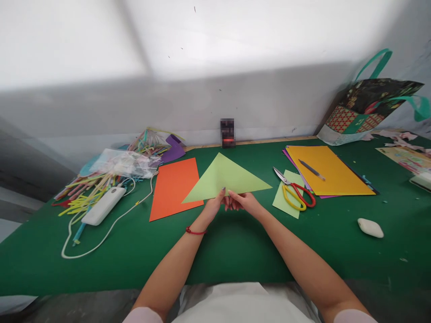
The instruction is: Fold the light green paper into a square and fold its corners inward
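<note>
A light green paper triangle (224, 177) is held up by the middle of its long near edge, its peak pointing away from me. My left hand (215, 204) pinches that edge, thumb on top and fingers underneath. Close beside it, my right hand (244, 201) grips the same edge in the same way. The triangle's left part overlaps an orange sheet (177, 188) lying on the table. To the right, scissors (294, 190) with red and yellow handles rest partly on a smaller light green paper piece (281, 198).
On the green table (232, 251), colored paper strips (87, 184), a plastic bag (124, 162) and a white power bank with cable (104, 206) lie left. Yellow sheets (336, 175) with a pen (311, 169), a white case (370, 228) and a patterned bag (360, 112) are right. A phone-like object (227, 133) stands behind.
</note>
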Available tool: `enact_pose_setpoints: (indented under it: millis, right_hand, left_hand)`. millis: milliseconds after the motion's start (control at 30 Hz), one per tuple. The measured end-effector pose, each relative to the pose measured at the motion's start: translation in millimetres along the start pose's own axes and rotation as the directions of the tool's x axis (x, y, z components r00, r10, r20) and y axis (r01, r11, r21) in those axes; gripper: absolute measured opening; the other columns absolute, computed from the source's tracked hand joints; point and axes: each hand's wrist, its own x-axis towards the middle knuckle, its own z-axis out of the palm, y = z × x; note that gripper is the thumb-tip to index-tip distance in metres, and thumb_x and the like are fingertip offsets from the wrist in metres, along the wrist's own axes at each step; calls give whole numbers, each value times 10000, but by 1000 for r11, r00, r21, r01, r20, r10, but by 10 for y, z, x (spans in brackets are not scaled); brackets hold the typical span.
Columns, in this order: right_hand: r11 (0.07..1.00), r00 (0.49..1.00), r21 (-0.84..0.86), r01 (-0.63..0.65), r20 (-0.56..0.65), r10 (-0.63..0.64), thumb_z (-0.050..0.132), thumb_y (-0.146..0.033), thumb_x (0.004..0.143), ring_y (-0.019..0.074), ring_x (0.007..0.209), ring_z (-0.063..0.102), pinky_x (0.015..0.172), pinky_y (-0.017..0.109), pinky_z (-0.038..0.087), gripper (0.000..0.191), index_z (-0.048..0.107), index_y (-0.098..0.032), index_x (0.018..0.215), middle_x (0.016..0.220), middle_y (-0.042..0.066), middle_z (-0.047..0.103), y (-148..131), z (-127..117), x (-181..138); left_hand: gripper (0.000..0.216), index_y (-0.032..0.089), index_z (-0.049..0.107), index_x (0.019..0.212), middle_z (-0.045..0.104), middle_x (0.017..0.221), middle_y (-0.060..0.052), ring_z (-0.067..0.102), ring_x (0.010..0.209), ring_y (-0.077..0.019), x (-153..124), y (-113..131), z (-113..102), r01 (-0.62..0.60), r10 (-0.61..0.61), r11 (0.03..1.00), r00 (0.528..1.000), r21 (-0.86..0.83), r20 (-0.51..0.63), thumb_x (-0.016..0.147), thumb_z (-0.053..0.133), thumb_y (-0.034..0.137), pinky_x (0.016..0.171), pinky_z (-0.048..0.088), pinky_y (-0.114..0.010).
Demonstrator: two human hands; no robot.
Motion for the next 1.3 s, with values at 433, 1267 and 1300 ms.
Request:
enact_pose_setpoints:
  millis: [433,1267,1300]
  right_hand:
    - [1000,1000,-29,9,0,-9,602,-636,676,85,363,432,397,244,287,498,565,-187,466,402,-12,511,2,-6,2]
    - [996,963,10,85,-257,-79,616,-628,651,96,353,402,383,249,282,450,594,-194,534,382,-24,471,-34,-135,22]
    - [996,964,2,85,-253,-82,620,-618,659,96,356,403,386,249,288,439,591,-196,544,384,-27,470,-21,-110,18]
  left_hand:
    - [658,229,416,397,361,371,36,432,388,-118,69,-90,-60,-41,46,994,998,97,-50,732,376,793,534,419,-288]
    - [545,177,515,434,517,454,-13,545,449,-128,147,-54,-225,-67,62,998,982,-20,-176,787,518,593,541,469,-281]
    - [526,175,532,461,508,436,-4,542,440,-132,141,-56,-207,-56,52,998,985,-21,-164,770,535,601,534,466,-283]
